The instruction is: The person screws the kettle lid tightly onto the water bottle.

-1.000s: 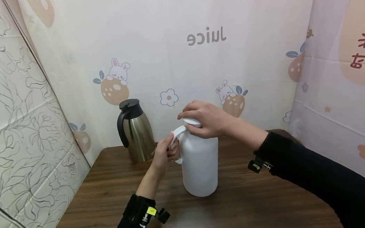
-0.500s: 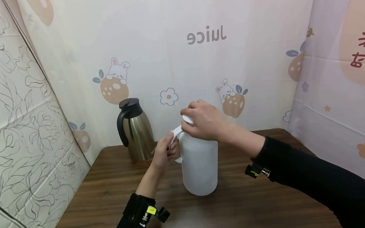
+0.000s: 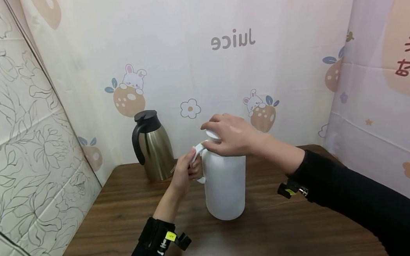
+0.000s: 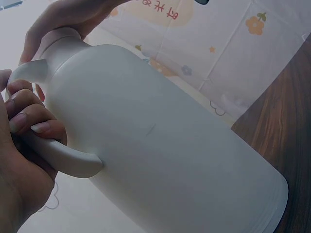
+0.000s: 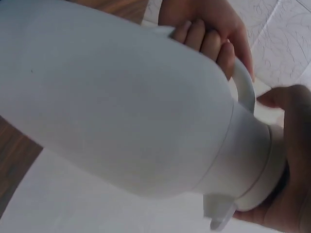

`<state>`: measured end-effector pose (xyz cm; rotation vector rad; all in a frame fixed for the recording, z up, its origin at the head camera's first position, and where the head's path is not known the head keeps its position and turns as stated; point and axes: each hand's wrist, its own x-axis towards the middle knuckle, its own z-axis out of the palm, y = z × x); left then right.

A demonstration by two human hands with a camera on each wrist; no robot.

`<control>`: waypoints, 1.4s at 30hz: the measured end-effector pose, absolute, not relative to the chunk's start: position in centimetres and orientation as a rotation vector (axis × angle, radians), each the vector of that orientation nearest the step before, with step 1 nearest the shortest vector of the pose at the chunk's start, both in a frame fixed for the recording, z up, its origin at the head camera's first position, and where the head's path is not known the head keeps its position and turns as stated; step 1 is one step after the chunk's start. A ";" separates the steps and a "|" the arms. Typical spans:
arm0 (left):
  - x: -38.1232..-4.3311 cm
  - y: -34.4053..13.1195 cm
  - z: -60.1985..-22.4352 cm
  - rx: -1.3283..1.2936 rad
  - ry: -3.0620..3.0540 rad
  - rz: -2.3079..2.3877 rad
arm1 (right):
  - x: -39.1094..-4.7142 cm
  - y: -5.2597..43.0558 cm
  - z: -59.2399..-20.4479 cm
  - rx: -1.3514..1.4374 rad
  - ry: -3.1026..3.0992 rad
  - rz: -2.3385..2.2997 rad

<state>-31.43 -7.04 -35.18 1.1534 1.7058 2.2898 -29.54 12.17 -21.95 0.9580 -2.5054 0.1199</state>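
Observation:
A white vacuum jug stands upright on the table in the head view. My left hand grips its side handle, with the fingers curled round it in the left wrist view. On top, my right hand holds the white round lid, thumb on the near side and fingers over the far side. The right wrist view shows the lid's rim against the palm, and a small spout below the collar. Part of the lid is hidden under the right hand.
A steel vacuum jug with a black lid and handle stands behind and left of the white one. The dark wooden table backs onto a printed curtain. Both wrists carry small black cameras.
The right hand has turned back and forth on the lid: its fingers drew in half a second ago, and now the thumb and fingers reach further left. The left hand and jug stay put.

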 end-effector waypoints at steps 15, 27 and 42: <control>-31.3 -7.0 -35.1 1.140 1.676 2.314 | -33.1 14.9 -23.1 1.474 -1.995 0.242; -31.2 -6.9 -35.1 1.153 1.693 2.307 | -32.4 14.1 -24.1 1.266 -2.030 0.262; -31.1 -6.9 -35.0 1.163 1.701 2.304 | -29.3 11.1 -24.1 0.710 -2.167 -0.052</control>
